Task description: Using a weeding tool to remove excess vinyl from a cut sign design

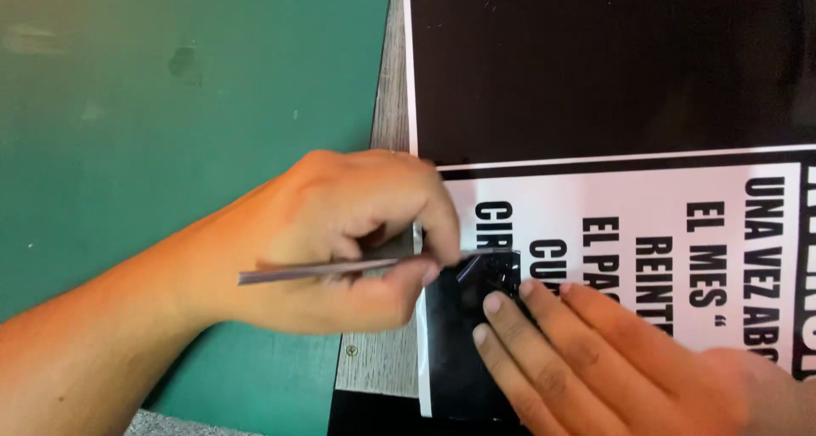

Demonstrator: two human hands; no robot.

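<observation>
My left hand [340, 232] is closed around a thin grey metal tool [314, 271], held like a pen, with its tip against a crumpled piece of black film [484, 276]. The film lies at the left edge of a printed sheet [612, 189], black and white with bold black lettering. My right hand [586, 359] rests flat on the sheet just right of the tool's tip, fingers pressed together and holding nothing. The fingertips touch the black film's edge.
The sheet lies on a grey wood-grain board [387, 351] with a screw near its lower corner. A green surface [153, 87] spreads to the left. The sheet's upper part is plain glossy black [595, 53].
</observation>
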